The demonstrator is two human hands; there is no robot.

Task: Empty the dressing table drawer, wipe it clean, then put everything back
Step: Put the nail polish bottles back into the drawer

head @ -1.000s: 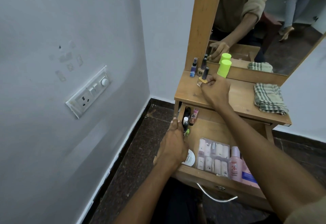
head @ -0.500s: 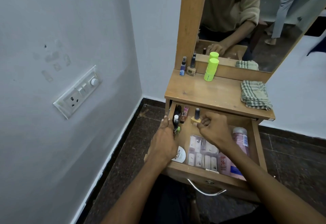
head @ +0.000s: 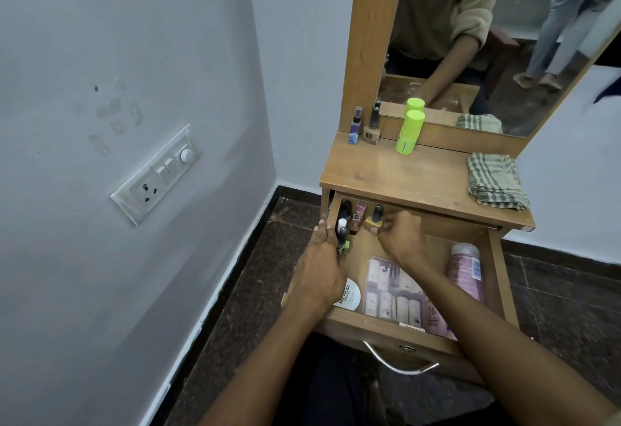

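Since half a second ago the yellow-based nail polish bottle has barely shifted: it stands upright at the back of the open drawer, just right of the pink bottle and the cluster of small bottles along the drawer's left wall. A second ago that bottle was up on the tabletop above the drawer. Fingers of the right hand curl around its base, pinching it. Over the drawer's left wall the left hand stays draped, fingers curled down among the small bottles there; whether they grip one I cannot tell. Toward the drawer's front lie a round white nail polish remover tub, a clear pouch of small tubes and a pink bottle on its side by the right wall. Above the drawer, the tabletop carries a purple spray bottle, a beige bottle, a lime-green container and a folded checked cloth.
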